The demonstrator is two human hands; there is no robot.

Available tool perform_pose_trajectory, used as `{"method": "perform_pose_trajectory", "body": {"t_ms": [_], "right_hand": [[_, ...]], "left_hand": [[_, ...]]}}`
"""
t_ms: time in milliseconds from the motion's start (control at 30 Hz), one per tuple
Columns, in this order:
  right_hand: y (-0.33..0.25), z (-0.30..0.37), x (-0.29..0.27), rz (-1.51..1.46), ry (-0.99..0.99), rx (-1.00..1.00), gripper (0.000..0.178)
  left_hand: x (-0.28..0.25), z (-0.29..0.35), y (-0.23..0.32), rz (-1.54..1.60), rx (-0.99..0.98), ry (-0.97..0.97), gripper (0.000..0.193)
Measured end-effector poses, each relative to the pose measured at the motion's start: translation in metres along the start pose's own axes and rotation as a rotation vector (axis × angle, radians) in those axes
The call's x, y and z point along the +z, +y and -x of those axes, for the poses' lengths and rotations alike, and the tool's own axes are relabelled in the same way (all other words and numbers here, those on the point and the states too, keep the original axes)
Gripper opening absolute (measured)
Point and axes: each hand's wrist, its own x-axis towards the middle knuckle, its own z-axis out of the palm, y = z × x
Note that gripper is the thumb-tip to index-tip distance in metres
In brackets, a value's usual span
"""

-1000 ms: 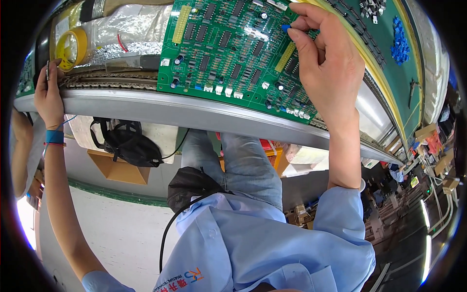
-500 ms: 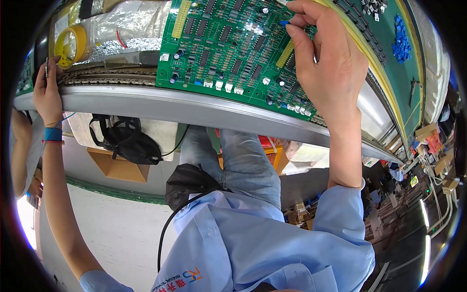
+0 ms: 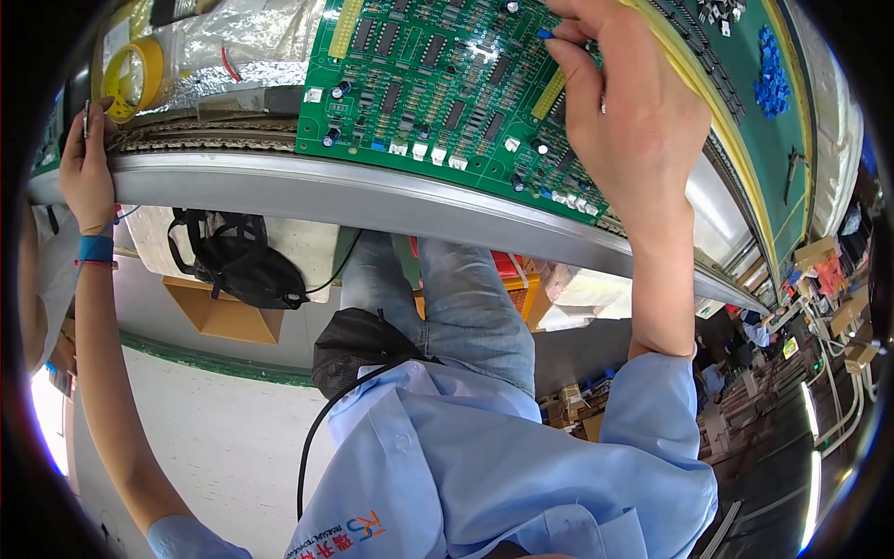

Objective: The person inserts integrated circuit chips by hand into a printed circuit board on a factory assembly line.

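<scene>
A green circuit board (image 3: 372, 112), crowded with chips, resistors and white connectors, lies at the bench's front rail. Over its right part, my right hand (image 3: 638, 130) pinches a small blue component (image 3: 545, 34) between thumb and forefinger, close to the board's surface. Far to the left, my left hand (image 3: 88, 182) is closed at the rail's edge, beside a roll of yellow tape (image 3: 149, 70). A thin, dark, metallic-looking piece shows at its fingertips; what it is stays too small to tell.
Blue components (image 3: 768, 79) lie heaped on the green mat at right, near black strips and a small tool (image 3: 792, 177). Clear plastic bags (image 3: 251, 47) lie left of the board. The metal rail (image 3: 372, 196) runs along the front. Another person's arm (image 3: 33, 298) shows at far left.
My left hand has shifted slightly down and left. My right hand stays near the same spot, still pinching the blue component, with its wrist turned a little. The view has tilted slightly.
</scene>
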Motion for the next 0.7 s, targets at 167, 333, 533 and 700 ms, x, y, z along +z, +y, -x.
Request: {"method": "perform_pose_trajectory", "body": {"t_ms": [167,333,533,700], "right_hand": [[-0.011,-0.007,-0.022,0.449,-0.412,0.167,0.030],[0.050,0.011,-0.121,0.452,0.211,0.388,0.020],[0.122,0.058,-0.177,0.533,0.278,0.524,0.020],[0.126,0.068,-0.180,0.438,0.364,0.690,0.021]], "left_hand": [[-0.004,0.004,0.001,-0.054,0.043,0.019,0.033],[0.010,-0.004,0.010,-0.136,0.069,-0.024,0.035],[-0.026,-0.003,-0.051,0.020,-0.048,-0.041,0.036],[-0.013,-0.009,-0.044,-0.035,-0.029,-0.070,0.032]]}}
